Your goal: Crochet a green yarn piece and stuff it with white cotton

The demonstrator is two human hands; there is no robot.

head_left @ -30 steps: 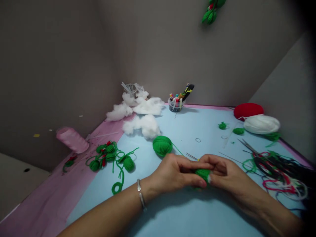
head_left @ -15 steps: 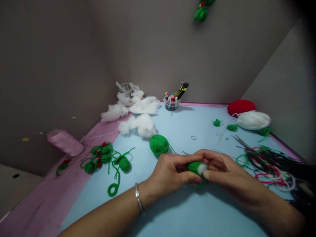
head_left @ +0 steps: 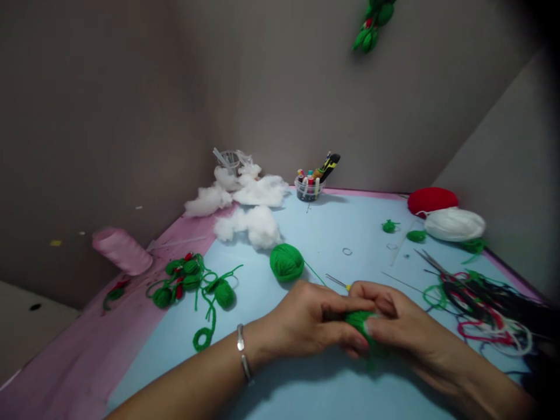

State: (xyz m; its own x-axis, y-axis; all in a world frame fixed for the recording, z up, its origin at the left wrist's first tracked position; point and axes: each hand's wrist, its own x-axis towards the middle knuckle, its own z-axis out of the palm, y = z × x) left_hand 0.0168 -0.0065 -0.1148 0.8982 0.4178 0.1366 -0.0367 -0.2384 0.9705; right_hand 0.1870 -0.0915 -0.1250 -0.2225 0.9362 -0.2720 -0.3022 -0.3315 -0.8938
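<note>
Head view: both hands work at the lower centre of the frame, above a blue-surfaced table [head_left: 350,219] with a pink border strip along its left side.

**Hands.** The left hand [head_left: 308,322], with a silver bangle [head_left: 241,352] on its wrist, and the right hand [head_left: 406,326] are both closed, fingers curled, and grip a green yarn-wrapped oval bundle [head_left: 361,324]. The bundle lies between the two palms, held just above the table and partly covered by the fingers.

**Nearby items.** A round green yarn ball [head_left: 286,262] rests just beyond the left hand, and a green strand runs from it toward the hands. A thin needle with a yellow head [head_left: 336,283] lies just above the hands.

**Left of the frame.** A group of small green yarn balls with red accents [head_left: 184,277] lies on the table, with a loop of green yarn [head_left: 203,338] below it. A pink thread cone [head_left: 122,251] lies on its side on the pink strip.

**Far edge.** White polyester stuffing [head_left: 258,227] is heaped at the upper centre, beside a small clear tub of thread spools [head_left: 308,189].

**Right of the frame.** A red rounded cushion [head_left: 431,200] touches a white yarn ball [head_left: 455,224]. Below them, metal scissors [head_left: 431,262] lie against a tangle of multicoloured yarn strands [head_left: 485,309].
</note>
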